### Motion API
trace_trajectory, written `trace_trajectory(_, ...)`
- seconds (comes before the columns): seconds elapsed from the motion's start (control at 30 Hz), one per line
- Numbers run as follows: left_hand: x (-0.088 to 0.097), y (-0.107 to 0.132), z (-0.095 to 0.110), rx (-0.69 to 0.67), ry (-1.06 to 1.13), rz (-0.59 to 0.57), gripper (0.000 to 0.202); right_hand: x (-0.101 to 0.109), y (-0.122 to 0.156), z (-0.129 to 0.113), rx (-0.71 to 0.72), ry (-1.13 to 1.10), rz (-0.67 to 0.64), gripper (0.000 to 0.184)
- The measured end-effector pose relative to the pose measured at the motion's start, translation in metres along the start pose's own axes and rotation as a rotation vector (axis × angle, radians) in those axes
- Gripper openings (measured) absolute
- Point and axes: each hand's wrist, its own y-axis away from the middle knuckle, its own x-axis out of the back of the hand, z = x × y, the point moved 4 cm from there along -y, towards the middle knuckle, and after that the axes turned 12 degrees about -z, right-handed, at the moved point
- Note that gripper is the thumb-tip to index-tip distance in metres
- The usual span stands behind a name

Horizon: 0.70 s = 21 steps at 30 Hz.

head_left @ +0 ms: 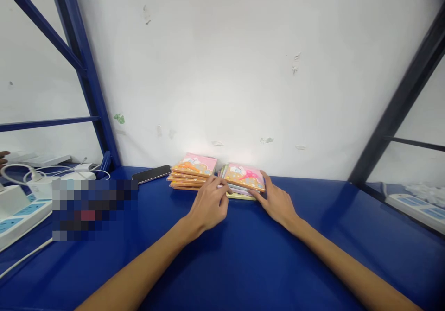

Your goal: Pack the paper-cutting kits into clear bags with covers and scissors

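Two stacks of small, thin packets that look like notepads lie side by side against the wall. The left stack [194, 166] has pink and orange printed covers and a glossy clear wrap. On top of the right stack [244, 176] is a similar pink cover, with white and yellow layers below. My left hand [211, 203], fingers curled, is at the right stack's front left corner, close to the left stack; its fingertips are partly hidden. My right hand [279, 204] grips the right stack's right side, thumb at the front edge and fingers along the side.
A dark phone [151, 174] lies left of the stacks. Further left are a white power strip [26, 216] with plugs and cables, and a pixelated patch. Another power strip [419, 209] is at the right. Blue frame posts [92, 84] flank the blue table [222, 264]. Another person's hand [3, 158] shows far left.
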Motion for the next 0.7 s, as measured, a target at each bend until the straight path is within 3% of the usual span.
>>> trace_trajectory(0.07,0.013,-0.004,-0.005,-0.032,-0.137,0.082,0.027,0.001,0.001,-0.004,0.054,0.034,-0.002,0.061)
trace_trajectory(0.17,0.031,-0.007,-0.025,-0.032,-0.320,0.126,0.027,0.000,-0.002,-0.006,0.090,0.066,-0.037,0.055)
trace_trajectory(0.3,0.038,0.005,-0.063,-0.072,-0.482,0.011,0.044,-0.003,-0.008,-0.005,0.167,-0.007,-0.100,0.061)
trace_trajectory(0.4,0.034,0.018,-0.084,-0.026,-0.517,-0.057,0.054,-0.006,-0.011,-0.002,0.159,-0.056,-0.126,0.065)
trace_trajectory(0.57,0.030,0.021,-0.083,0.029,-0.523,-0.076,0.047,-0.003,-0.009,0.003,0.104,-0.100,-0.027,0.066)
trace_trajectory(0.7,0.034,0.017,-0.075,0.007,-0.583,-0.088,0.044,0.011,0.002,0.007,0.086,-0.311,0.164,0.040)
